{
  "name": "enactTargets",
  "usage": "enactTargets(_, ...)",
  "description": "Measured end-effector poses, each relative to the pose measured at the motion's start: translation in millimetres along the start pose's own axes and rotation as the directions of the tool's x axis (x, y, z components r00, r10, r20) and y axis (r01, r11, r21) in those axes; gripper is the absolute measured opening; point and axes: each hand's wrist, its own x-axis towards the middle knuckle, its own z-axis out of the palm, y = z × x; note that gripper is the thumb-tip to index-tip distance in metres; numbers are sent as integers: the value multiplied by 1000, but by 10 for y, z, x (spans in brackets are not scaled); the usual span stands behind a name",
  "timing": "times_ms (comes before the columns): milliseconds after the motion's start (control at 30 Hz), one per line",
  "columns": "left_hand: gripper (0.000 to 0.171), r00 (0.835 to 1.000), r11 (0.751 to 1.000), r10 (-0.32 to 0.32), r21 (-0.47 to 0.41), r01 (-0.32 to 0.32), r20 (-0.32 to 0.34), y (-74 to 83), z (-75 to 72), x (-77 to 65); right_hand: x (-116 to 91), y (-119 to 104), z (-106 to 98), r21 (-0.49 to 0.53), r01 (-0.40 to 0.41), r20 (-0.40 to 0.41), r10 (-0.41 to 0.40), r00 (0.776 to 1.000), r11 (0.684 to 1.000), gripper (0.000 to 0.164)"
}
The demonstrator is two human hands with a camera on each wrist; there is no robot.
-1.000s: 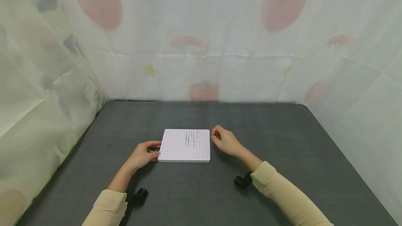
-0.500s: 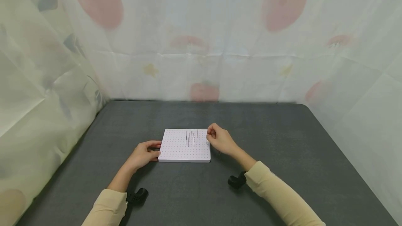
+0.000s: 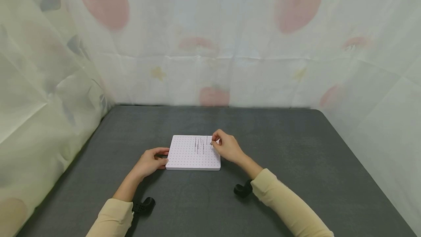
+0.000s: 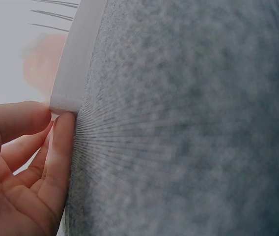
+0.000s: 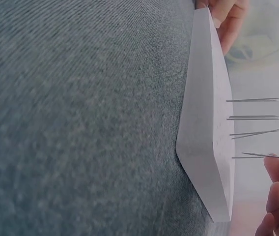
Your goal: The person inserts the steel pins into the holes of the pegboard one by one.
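A white board dotted with small holes (image 3: 184,158) lies flat on the table. Several thin dark needles (image 3: 197,146) stand upright in its far right part. At the board's left edge, my left hand (image 3: 148,162) grips it between thumb and fingers; the left wrist view has the thumb (image 4: 26,118) against the board's edge (image 4: 73,69). Over the right part of the board, my right hand (image 3: 227,147) pinches one thin needle (image 5: 257,155) between thumb and index finger. Its lower tip hangs above the board's surface, beside the standing needles.
The dark grey tabletop (image 3: 197,200) surrounds the board. White curtain (image 3: 256,79) with fruit prints hangs behind the table, and more curtain (image 3: 46,120) hangs at the left. Black wrist-worn devices (image 3: 144,206) sit by both sleeves.
My right hand has moved left from beside the board's right edge to over its right part, carrying the needle. My left hand and the board have stayed in place.
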Motion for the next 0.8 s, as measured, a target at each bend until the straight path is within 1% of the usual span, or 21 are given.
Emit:
enactTargets(167, 46, 1000, 1000, 6, 1, -6, 2, -3, 2, -3, 13, -15, 38, -26, 19, 8, -18, 1000, 999, 7)
enactTargets(300, 46, 1000, 1000, 7, -3, -7, 4, -4, 2, 1, 18, -34, 58, -35, 19, 25, -18, 1000, 999, 7)
enactTargets(800, 46, 1000, 1000, 4, -3, -4, 1, -8, 1, -8, 41, -43, 138, -57, 48, 33, -46, 998, 997, 8)
